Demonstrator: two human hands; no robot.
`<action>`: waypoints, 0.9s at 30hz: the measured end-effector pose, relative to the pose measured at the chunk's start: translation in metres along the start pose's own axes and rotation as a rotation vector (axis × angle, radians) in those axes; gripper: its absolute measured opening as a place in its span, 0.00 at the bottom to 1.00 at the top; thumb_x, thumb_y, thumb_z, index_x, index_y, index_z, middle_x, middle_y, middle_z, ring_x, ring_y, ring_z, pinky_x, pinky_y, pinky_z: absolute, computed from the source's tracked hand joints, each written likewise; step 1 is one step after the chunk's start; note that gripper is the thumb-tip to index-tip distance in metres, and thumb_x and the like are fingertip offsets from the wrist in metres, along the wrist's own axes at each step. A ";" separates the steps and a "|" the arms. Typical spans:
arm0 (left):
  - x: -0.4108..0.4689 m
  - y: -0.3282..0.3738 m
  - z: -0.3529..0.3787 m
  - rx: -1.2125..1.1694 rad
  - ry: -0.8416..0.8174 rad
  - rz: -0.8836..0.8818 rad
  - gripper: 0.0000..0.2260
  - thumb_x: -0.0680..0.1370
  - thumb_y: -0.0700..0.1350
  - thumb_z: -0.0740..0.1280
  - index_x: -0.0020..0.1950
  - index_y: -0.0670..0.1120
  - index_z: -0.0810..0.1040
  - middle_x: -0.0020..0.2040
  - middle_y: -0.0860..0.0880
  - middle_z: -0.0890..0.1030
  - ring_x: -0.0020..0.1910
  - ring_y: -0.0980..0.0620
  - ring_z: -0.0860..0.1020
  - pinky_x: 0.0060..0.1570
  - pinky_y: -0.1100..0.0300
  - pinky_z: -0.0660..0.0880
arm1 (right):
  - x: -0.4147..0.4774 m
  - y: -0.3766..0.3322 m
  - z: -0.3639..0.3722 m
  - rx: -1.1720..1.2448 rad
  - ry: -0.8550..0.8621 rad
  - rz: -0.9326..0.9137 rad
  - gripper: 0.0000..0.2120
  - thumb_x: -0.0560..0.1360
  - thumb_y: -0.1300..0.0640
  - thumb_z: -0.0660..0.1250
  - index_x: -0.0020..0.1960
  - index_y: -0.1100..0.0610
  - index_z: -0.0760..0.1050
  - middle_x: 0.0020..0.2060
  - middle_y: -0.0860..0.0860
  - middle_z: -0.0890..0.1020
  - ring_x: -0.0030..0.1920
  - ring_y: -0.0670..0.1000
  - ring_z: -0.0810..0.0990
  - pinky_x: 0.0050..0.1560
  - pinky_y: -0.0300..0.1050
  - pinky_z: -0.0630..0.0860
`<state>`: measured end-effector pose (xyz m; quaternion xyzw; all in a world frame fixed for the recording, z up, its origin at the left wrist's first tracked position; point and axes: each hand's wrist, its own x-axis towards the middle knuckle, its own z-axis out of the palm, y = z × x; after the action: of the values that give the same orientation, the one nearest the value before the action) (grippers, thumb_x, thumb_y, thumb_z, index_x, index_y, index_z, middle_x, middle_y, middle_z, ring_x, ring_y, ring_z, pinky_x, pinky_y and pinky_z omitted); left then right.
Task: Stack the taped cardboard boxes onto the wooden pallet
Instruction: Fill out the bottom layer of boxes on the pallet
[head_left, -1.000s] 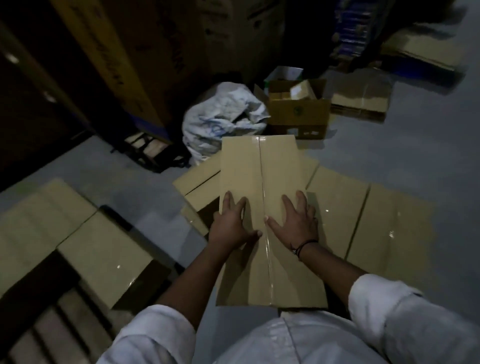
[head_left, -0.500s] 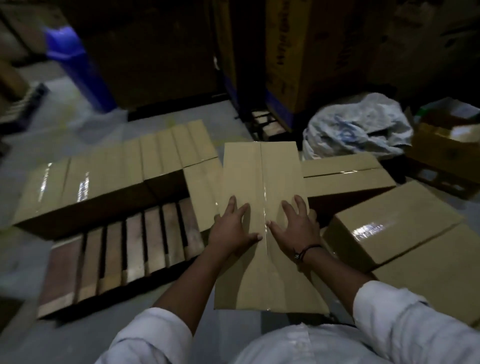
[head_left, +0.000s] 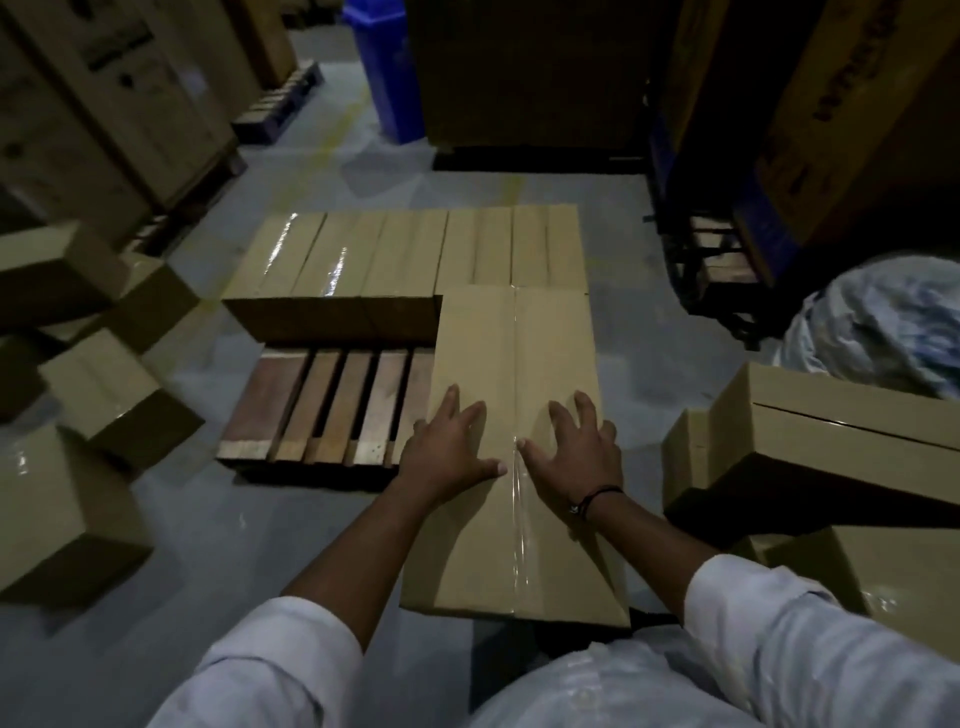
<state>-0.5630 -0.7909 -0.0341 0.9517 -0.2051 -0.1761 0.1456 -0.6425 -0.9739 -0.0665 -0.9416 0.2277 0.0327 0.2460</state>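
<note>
A long taped cardboard box is carried lengthwise in front of me, its far end over the right part of the wooden pallet. My left hand and my right hand lie flat on its top, fingers spread, on either side of the clear tape seam. Several taped boxes stand in a row across the far half of the pallet. The pallet's near slats at the left are bare.
Loose taped boxes lie on the floor at the left and at the right. A white sack sits at the far right. A blue bin and tall stacked cartons stand behind the pallet.
The view has swung left, so the pallet now lies straight ahead. The carried box has come over the pallet's right side. Both hands stay in the same place on its top.
</note>
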 end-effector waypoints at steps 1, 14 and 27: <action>0.007 -0.004 -0.003 0.005 -0.006 -0.013 0.46 0.68 0.69 0.74 0.81 0.59 0.58 0.84 0.54 0.45 0.76 0.33 0.62 0.69 0.40 0.70 | 0.009 -0.003 0.003 0.006 -0.017 -0.006 0.38 0.72 0.28 0.59 0.76 0.44 0.61 0.80 0.49 0.51 0.72 0.64 0.61 0.67 0.61 0.69; 0.120 0.002 -0.033 0.040 -0.107 -0.176 0.46 0.69 0.65 0.76 0.82 0.57 0.57 0.84 0.51 0.43 0.77 0.30 0.58 0.72 0.39 0.65 | 0.144 -0.021 0.006 0.079 -0.126 -0.009 0.39 0.71 0.31 0.65 0.76 0.47 0.63 0.79 0.48 0.52 0.71 0.63 0.62 0.66 0.59 0.70; 0.208 -0.025 -0.053 0.003 -0.103 -0.179 0.46 0.68 0.66 0.76 0.81 0.56 0.59 0.84 0.51 0.45 0.77 0.33 0.60 0.71 0.39 0.67 | 0.235 -0.044 0.016 0.098 -0.148 0.019 0.42 0.68 0.24 0.63 0.75 0.45 0.64 0.79 0.48 0.54 0.71 0.63 0.64 0.66 0.60 0.70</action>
<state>-0.3561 -0.8497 -0.0524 0.9562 -0.1267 -0.2365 0.1171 -0.4124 -1.0289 -0.1018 -0.9212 0.2191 0.0931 0.3077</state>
